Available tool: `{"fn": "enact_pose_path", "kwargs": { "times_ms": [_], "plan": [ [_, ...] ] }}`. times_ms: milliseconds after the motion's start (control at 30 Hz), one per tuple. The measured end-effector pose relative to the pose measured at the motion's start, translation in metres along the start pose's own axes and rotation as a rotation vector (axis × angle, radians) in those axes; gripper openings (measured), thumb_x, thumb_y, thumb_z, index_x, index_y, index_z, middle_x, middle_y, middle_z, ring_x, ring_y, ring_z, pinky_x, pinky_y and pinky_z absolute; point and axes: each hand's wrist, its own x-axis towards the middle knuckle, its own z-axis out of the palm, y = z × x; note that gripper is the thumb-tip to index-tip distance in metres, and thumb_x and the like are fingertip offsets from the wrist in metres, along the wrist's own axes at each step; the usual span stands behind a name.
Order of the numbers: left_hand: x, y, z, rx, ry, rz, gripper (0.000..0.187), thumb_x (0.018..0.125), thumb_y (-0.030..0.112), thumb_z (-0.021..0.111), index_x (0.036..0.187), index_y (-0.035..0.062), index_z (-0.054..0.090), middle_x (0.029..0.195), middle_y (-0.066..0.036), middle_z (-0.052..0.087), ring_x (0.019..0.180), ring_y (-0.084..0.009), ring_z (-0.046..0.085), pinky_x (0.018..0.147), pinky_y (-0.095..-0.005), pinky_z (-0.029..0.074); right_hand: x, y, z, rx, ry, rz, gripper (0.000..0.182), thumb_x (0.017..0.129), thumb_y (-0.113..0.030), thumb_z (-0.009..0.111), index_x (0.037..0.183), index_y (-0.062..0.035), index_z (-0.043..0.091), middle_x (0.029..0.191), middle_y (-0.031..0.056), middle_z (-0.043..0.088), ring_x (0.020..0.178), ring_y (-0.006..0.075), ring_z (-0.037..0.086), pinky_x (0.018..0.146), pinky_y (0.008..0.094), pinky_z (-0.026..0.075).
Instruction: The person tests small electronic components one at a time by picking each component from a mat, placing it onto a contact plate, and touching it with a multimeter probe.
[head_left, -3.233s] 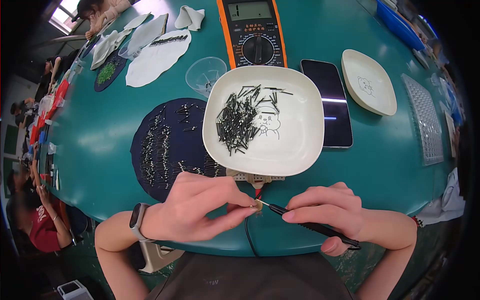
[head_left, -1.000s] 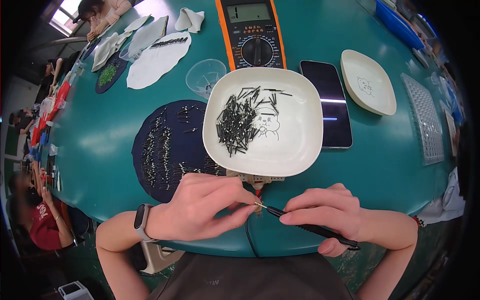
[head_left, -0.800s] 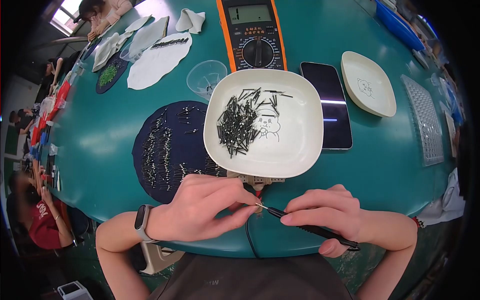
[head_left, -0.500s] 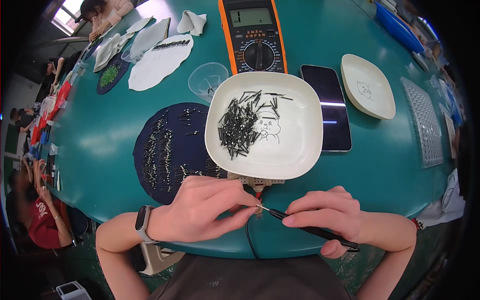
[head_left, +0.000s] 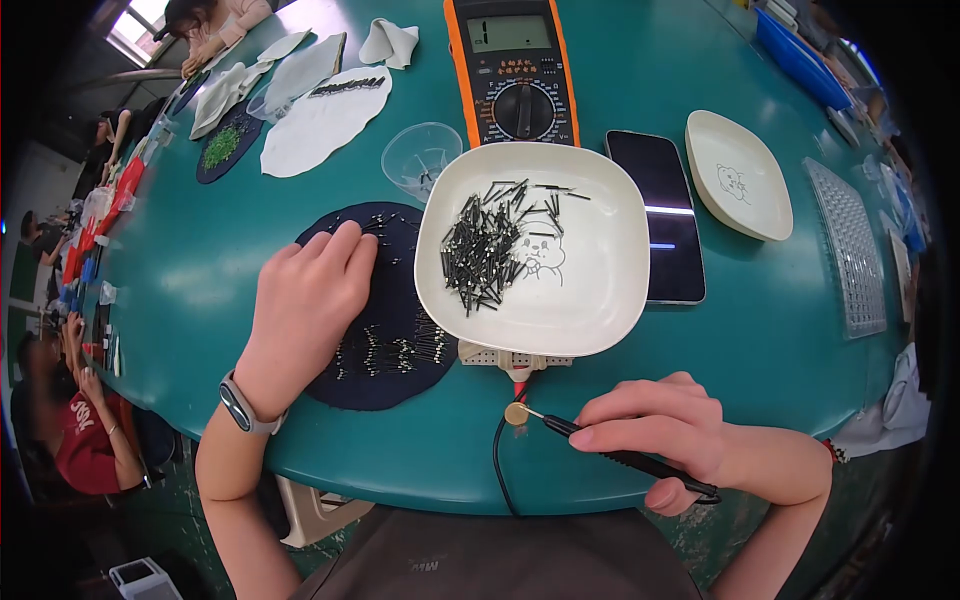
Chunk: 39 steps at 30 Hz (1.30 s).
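My right hand (head_left: 655,432) holds a black test probe (head_left: 640,462), its metal tip at a small round brass contact (head_left: 516,413) near the table's front edge. Over the dark blue cloth (head_left: 385,300) is my left hand (head_left: 312,300), fingers curled together near the upper part; whether something small is between the fingertips is hidden. Rows of small pin-like parts (head_left: 372,350) lie on the cloth. A cream square dish (head_left: 590,290) beside it holds a pile of small black parts (head_left: 480,250). Behind the dish stands an orange and black multimeter (head_left: 522,75).
A clear cup (head_left: 420,158) is behind the cloth. Right of the dish are a phone (head_left: 655,215), a smaller dish (head_left: 740,175) and a clear perforated tray (head_left: 848,245). White cloths (head_left: 325,125) lie at the back left. Other people sit along the left side.
My left hand has moved from the brass contact up and left onto the dark cloth. My right hand and the probe have stayed nearly in place.
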Motion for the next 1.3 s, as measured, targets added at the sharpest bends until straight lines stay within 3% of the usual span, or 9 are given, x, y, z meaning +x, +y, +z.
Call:
{"fn": "enact_pose_path", "kwargs": {
  "times_ms": [133,233,333,400,567,767,867,1300],
  "plan": [
    [0.006,0.000,-0.004,0.086,-0.022,0.024,0.019,0.077,0.003,0.070,0.096,0.0039,0.064,0.082,-0.003,0.052,0.070,-0.0153,0.058,0.057,-0.0307,0.044,0.000,0.000,0.000,0.005,0.008,-0.002,0.057,0.098,-0.051,0.055,0.121,-0.0015,0.070,0.106,0.0117,0.067,0.069,0.0169,0.066,0.047,0.0252,0.042],
    [0.008,0.005,-0.022,-0.337,0.178,-0.057,0.020,0.078,0.000,0.074,0.095,0.0034,0.064,0.075,-0.003,0.056,0.061,-0.0166,0.059,0.052,-0.0316,0.044,-0.002,0.000,-0.001,-0.024,-0.014,0.003,0.057,0.097,-0.051,0.056,0.122,-0.0021,0.070,0.106,0.0111,0.067,0.070,0.0169,0.066,0.047,0.0253,0.042],
    [0.001,0.033,-0.044,-1.005,0.138,-0.061,0.021,0.077,-0.001,0.078,0.093,0.0039,0.064,0.066,-0.004,0.057,0.052,-0.0190,0.058,0.046,-0.0321,0.043,0.000,0.000,-0.001,-0.027,-0.021,0.010,0.056,0.096,-0.051,0.058,0.123,-0.0029,0.070,0.107,0.0108,0.067,0.070,0.0170,0.066,0.048,0.0255,0.042],
    [0.005,0.051,-0.043,-1.137,0.135,0.074,0.020,0.077,0.000,0.079,0.091,0.0045,0.066,0.062,-0.003,0.056,0.049,-0.0187,0.056,0.043,-0.0310,0.041,0.000,-0.001,-0.002,-0.040,-0.031,0.010,0.056,0.095,-0.050,0.059,0.123,-0.0032,0.069,0.107,0.0107,0.067,0.070,0.0170,0.066,0.048,0.0256,0.042],
    [-0.001,0.068,-0.028,-1.390,0.003,0.047,0.013,0.083,0.003,0.075,0.093,0.0065,0.068,0.066,-0.001,0.060,0.049,-0.0131,0.055,0.043,-0.0293,0.040,-0.001,0.000,-0.002,-0.056,-0.032,0.009,0.055,0.095,-0.050,0.060,0.123,-0.0034,0.069,0.108,0.0101,0.067,0.071,0.0168,0.066,0.048,0.0253,0.041],
    [0.002,0.073,-0.025,-1.351,0.059,0.088,0.016,0.083,0.000,0.074,0.098,0.0033,0.069,0.058,-0.001,0.051,0.046,-0.0120,0.050,0.042,-0.0280,0.035,-0.001,-0.002,-0.004,-0.077,-0.066,0.029,0.054,0.094,-0.048,0.060,0.125,-0.0049,0.069,0.109,0.0085,0.067,0.076,0.0165,0.068,0.049,0.0252,0.041],
    [0.002,0.073,-0.028,-1.317,0.042,0.076,0.014,0.083,0.004,0.074,0.096,0.0059,0.069,0.074,-0.002,0.066,0.052,-0.0148,0.060,0.045,-0.0292,0.046,-0.001,-0.003,-0.005,-0.079,-0.067,0.032,0.053,0.094,-0.047,0.060,0.126,-0.0053,0.068,0.109,0.0083,0.067,0.077,0.0167,0.068,0.050,0.0255,0.040],
    [0.003,0.073,-0.029,-1.253,0.071,0.075,0.019,0.080,0.003,0.076,0.098,0.0075,0.070,0.078,-0.002,0.068,0.057,-0.0191,0.065,0.047,-0.0307,0.050,-0.002,-0.002,-0.003,-0.055,-0.052,0.018,0.054,0.095,-0.049,0.059,0.125,-0.0044,0.069,0.109,0.0093,0.067,0.074,0.0173,0.067,0.049,0.0256,0.041]
  ]
}}
